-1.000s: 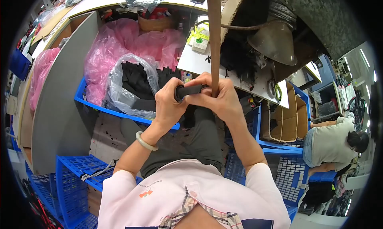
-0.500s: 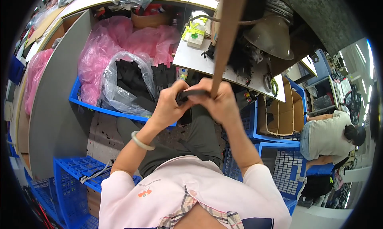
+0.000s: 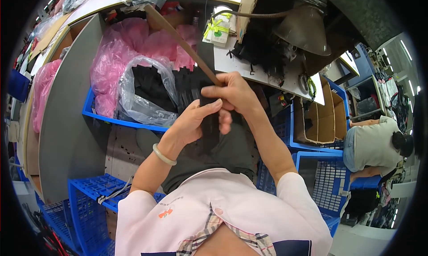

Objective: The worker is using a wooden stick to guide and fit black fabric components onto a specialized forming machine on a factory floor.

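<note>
Holding black strip (image 3: 209, 131) lengthwise at the hands. Left hand (image 3: 191, 123) closed round it, thumb uppermost, presumably for steadiness. Right hand (image 3: 236, 94), just beyond, gripping stick (image 3: 185, 45) by its near end; stick slants away leftward. Whether right thumb also pins strip: cannot tell. Clear bag (image 3: 133, 110) left of grip, probably for easy reach.

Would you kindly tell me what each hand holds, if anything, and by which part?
Right hand: wooden stick, by its near end. Left hand: around the black strip's middle; grip unclear, blurred.
</note>
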A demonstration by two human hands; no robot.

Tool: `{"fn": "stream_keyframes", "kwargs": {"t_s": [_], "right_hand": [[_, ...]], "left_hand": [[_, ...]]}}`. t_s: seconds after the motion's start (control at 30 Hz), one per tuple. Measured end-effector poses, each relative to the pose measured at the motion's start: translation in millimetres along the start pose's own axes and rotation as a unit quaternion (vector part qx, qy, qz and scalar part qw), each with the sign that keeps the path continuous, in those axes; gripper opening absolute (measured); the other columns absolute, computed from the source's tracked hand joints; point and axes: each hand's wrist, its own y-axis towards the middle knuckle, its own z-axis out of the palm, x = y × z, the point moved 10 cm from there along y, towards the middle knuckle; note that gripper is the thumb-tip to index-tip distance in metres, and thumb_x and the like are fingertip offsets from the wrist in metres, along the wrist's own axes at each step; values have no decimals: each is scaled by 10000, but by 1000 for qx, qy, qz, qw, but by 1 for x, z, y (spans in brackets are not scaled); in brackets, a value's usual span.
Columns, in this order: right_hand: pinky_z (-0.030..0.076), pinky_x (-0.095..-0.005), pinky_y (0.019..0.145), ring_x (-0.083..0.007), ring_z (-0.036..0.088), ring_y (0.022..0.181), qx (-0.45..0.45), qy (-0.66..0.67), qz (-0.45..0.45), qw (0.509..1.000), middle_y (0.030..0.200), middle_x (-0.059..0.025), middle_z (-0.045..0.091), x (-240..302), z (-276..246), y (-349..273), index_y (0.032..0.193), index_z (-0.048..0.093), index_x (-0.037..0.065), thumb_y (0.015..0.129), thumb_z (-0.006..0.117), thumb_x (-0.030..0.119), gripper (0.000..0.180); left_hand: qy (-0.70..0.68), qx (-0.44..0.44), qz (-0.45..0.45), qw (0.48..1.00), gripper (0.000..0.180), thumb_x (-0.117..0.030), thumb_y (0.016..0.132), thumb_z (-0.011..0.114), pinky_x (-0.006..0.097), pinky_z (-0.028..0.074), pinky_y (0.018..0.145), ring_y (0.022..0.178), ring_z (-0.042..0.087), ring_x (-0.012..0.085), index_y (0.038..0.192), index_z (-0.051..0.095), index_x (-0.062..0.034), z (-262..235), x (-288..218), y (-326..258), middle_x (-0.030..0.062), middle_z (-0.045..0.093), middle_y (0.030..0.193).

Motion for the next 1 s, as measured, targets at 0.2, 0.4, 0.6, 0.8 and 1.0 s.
{"fn": "stream_keyframes", "kwargs": {"t_s": [0.2, 0.4, 0.6, 0.8, 1.0], "right_hand": [[245, -188, 411, -9, 386, 482, -90, 1, -28, 996, 657, 16, 571, -15, -31, 17, 886, 650, -22, 776, 728, 200, 259], [328, -207, 483, -34, 433, 529, -107, -18, -4, 994, 669, 22, 576, -36, -2, -16, 867, 637, -49, 713, 754, 195, 312], [251, -227, 442, -33, 374, 482, -137, 8, 66, 988, 554, 57, 452, -99, 4, -27, 689, 595, 14, 746, 733, 154, 205], [232, -221, 439, -28, 347, 476, -154, 42, 108, 981, 553, 61, 447, -128, 8, -36, 682, 596, 24, 753, 744, 154, 209], [458, -220, 694, -92, 561, 697, -152, 54, -45, 986, 748, -36, 615, -99, -1, 16, 942, 646, -65, 819, 670, 134, 235]], "left_hand": [[-52, 13, 25, 998, 309, -145, 963, 452, 422, 546, 830, 924, 650, 326, 1116, 483, 122, -11, 12, 3, 257, 612, 1013], [-195, -158, 196, 948, 234, -70, 957, 434, 424, 527, 883, 1002, 611, 328, 1134, 468, 79, -85, -11, 14, 229, 589, 1070], [-221, -178, 270, 920, 230, -47, 950, 444, 459, 493, 950, 1045, 588, 328, 1145, 468, 73, -120, -18, 22, 230, 553, 1153], [-208, -201, 272, 918, 204, -38, 938, 463, 437, 518, 895, 969, 620, 323, 1113, 487, 64, -148, -12, 26, 221, 587, 1078], [-65, -164, 167, 970, 174, -59, 919, 504, 344, 571, 710, 777, 671, 240, 1063, 534, 33, -152, 17, 34, 172, 648, 963]]}}
